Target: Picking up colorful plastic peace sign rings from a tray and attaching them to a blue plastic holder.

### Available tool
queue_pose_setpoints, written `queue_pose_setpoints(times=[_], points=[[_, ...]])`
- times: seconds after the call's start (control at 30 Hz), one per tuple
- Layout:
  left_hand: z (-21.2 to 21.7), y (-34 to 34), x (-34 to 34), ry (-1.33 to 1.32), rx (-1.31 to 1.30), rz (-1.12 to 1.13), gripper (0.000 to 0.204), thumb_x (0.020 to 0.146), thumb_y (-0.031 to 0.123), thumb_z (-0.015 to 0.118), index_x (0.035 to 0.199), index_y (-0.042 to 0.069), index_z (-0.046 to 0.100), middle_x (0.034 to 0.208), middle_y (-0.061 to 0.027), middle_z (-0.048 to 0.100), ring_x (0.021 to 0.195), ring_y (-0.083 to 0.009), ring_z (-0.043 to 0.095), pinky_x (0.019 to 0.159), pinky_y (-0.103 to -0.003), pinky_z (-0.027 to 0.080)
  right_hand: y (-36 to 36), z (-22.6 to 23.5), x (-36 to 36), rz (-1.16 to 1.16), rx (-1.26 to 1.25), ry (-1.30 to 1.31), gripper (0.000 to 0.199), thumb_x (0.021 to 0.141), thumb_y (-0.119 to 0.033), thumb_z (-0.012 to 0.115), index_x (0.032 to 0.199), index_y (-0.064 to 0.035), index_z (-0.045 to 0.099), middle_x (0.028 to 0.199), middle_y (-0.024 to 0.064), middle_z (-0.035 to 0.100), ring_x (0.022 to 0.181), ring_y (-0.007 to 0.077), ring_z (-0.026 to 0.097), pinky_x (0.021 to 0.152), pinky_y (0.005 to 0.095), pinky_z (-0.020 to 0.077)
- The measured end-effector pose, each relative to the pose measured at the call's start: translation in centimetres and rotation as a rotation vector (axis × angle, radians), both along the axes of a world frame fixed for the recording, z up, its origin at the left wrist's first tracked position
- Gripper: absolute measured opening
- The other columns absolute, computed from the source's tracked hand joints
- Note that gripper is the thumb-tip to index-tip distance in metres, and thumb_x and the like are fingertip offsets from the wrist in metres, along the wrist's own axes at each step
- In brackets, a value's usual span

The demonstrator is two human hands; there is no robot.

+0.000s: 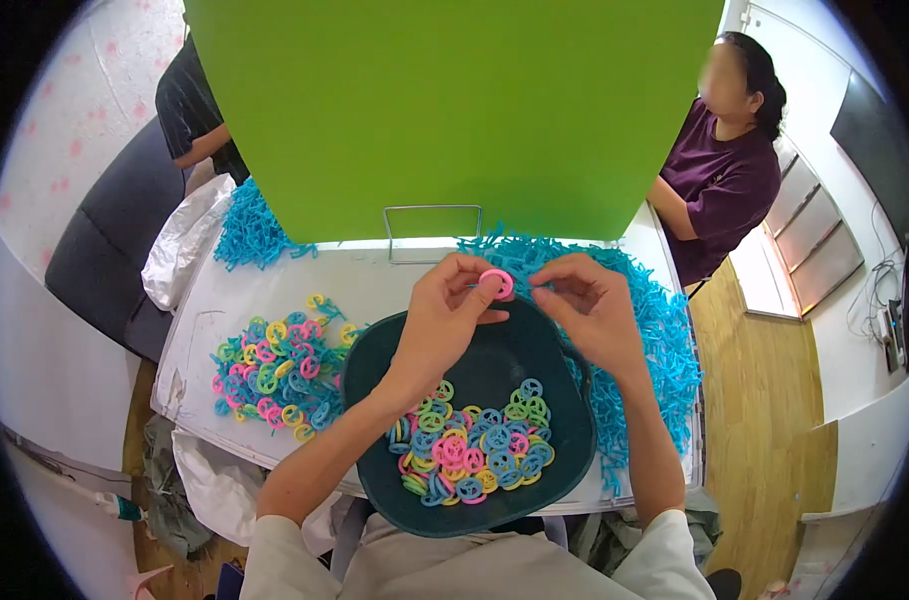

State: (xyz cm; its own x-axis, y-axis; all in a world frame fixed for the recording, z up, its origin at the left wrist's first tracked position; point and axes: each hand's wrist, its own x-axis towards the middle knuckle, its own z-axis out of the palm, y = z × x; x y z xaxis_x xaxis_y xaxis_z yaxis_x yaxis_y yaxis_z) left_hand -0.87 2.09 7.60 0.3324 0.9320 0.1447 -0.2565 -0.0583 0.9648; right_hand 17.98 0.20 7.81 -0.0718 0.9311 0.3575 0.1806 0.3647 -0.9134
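Observation:
My left hand [451,308] is closed in a pinch on a small pink plastic wheel [497,284], held up over the far edge of a dark green basin [474,350]. Close to its right side is my right hand [586,305], thumb and fingertips drawn together. What they hold, if anything, blends with the teal pieces behind. Inside the basin lie many loose spoked wheels [471,450] in pink, yellow, green and blue. To the right of and behind my right hand spreads a big heap of teal branched plastic pieces [649,345].
Left of the basin is a pile of coloured wheels joined with teal pieces [274,370] on the white table [199,330]. Another teal heap [249,228] lies at the far left. A green panel [454,120] with a wire stand [432,210] rises behind. Two people [724,190] sit beyond.

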Motion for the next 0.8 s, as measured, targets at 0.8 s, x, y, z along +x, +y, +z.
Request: queue_pose_setpoints(times=[0.8], points=[[-0.4, -1.3, 0.7, -0.112, 0.285, 0.204, 0.009, 0.091, 0.003, 0.059, 0.099, -0.001, 0.055, 0.094, -0.0078, 0.062, 0.086, -0.0153, 0.063, 0.072, -0.029, 0.055, 0.1, -0.5, -1.3, 0.004, -0.174, 0.246, 0.02, 0.09, -0.009, 0.064, 0.107, 0.0017, 0.063, 0.089, 0.0054, 0.067, 0.081, 0.0096, 0.062, 0.073, 0.0239, 0.0501]])
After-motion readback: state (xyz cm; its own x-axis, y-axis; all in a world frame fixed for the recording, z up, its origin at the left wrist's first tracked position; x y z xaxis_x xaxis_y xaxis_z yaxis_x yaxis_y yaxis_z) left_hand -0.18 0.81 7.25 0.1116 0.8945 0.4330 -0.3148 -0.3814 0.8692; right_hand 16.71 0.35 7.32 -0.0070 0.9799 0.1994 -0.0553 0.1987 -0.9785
